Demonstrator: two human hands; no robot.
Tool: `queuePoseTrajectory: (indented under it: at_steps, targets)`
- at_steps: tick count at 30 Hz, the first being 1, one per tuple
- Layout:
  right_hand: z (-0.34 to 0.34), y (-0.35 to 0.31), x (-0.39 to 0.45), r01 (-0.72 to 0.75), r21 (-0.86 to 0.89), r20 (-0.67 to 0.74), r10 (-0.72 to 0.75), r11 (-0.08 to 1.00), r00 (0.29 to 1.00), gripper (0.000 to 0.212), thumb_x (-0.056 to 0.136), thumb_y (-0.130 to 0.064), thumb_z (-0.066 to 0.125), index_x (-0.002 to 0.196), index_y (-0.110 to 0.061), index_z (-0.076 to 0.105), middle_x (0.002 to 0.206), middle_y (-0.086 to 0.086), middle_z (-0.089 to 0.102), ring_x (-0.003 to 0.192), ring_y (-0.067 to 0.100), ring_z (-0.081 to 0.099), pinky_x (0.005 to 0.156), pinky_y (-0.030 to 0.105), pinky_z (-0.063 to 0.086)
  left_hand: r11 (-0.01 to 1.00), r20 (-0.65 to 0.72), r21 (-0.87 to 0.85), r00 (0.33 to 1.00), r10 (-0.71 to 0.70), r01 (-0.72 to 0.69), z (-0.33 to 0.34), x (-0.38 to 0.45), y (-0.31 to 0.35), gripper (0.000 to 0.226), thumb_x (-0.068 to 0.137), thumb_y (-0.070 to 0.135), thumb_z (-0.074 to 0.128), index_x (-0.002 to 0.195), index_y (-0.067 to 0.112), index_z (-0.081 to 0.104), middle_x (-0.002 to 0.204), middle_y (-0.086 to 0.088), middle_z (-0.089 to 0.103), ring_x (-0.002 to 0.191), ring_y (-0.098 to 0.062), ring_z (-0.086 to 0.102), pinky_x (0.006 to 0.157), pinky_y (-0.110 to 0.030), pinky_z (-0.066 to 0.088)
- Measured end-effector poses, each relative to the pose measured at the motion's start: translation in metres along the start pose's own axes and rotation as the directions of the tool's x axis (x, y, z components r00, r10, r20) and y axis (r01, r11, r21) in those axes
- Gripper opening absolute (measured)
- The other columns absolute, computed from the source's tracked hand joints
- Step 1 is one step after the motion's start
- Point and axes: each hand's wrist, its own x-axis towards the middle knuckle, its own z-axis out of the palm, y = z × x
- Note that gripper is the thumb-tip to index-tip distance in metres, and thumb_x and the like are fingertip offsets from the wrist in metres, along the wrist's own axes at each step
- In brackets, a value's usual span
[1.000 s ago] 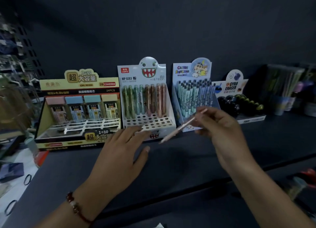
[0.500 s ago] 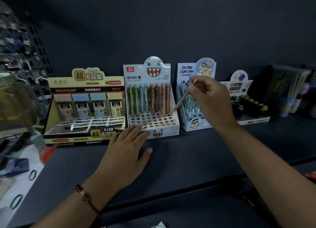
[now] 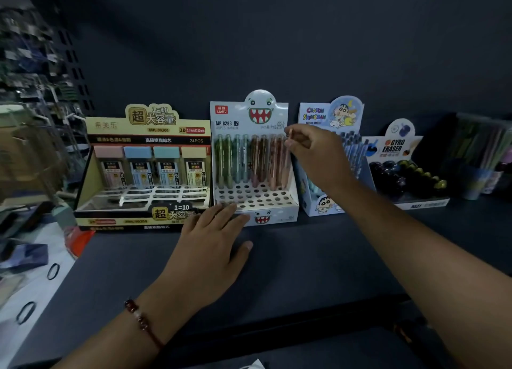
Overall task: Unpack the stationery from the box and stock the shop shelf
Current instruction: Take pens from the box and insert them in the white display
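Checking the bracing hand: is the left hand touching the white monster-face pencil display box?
Touching. In the head view the left hand lies flat on the shelf, its fingertips resting on the front lip of the monster-face display box.

The right hand has carried the pink pencil leftward from the cartoon box. The pencil now stands upright below its fingertips, at the monster display's right end.
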Motion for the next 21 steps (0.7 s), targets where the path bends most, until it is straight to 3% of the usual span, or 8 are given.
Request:
queuePoseTrajectory:
  at_steps: [4,8,10,17,21]
  targets:
    - [0.0023,0.0036,0.0018,-0.013,0.008,-0.001,0.013,1.000,1.000,0.029,0.095,-0.015,0.061,0.124,-0.011,0.067,0.110,0.002,0.071,0.095,0.005,0.061,0.089,0.021,0.049,1.000,0.000,0.009,1.000,0.005,-0.005,0.0012,0.0007,0.0001,0.074,0.085,0.063,0.004,0.150,0.038,0.027,0.160,0.013,0.019,0.148,-0.012,0.010,0.118,-0.039,0.006]
    - [0.0032,0.0057,0.0020,-0.026,0.011,-0.004,0.026,1.000,1.000,0.028,0.095,-0.017,0.062,0.122,-0.014,0.067,0.103,-0.006,0.069,0.093,0.001,0.062,0.085,0.013,0.048,0.999,-0.013,0.045,1.000,0.008,-0.007,0.0009,0.0012,-0.0005,0.062,0.091,0.057,0.022,0.142,0.032,0.046,0.151,0.007,0.041,0.141,-0.018,0.032,0.113,-0.044,0.025]
    - [0.0036,0.0042,0.0027,-0.018,-0.012,0.005,0.018,1.000,1.000,0.028,0.095,-0.018,0.062,0.122,-0.014,0.067,0.100,-0.009,0.066,0.091,0.001,0.060,0.084,0.012,0.046,0.999,-0.005,0.043,1.000,0.012,-0.011,0.0021,0.0019,-0.0010,0.062,0.091,0.057,0.021,0.142,0.032,0.045,0.152,0.007,0.041,0.142,-0.018,0.032,0.113,-0.044,0.025]
    - [0.0046,-0.0016,-0.0020,0.022,-0.064,0.052,-0.019,0.998,0.998,0.031,0.095,-0.017,0.063,0.125,-0.012,0.066,0.107,0.003,0.071,0.093,0.006,0.061,0.090,0.023,0.051,0.998,-0.022,0.064,1.000,0.021,-0.019,0.0053,0.0020,-0.0030,0.058,0.092,0.055,0.026,0.138,0.030,0.050,0.149,0.004,0.045,0.139,-0.020,0.037,0.110,-0.046,0.030]
    - [0.0101,0.0032,-0.0039,-0.036,-0.099,0.091,0.045,0.994,0.995,0.031,0.094,-0.016,0.064,0.124,-0.012,0.065,0.107,0.004,0.070,0.092,0.008,0.059,0.090,0.026,0.050,0.996,-0.015,0.080,0.999,0.029,-0.028,0.0056,0.0015,-0.0041,0.056,0.092,0.054,0.029,0.135,0.028,0.053,0.147,0.002,0.048,0.137,-0.022,0.040,0.108,-0.047,0.034]
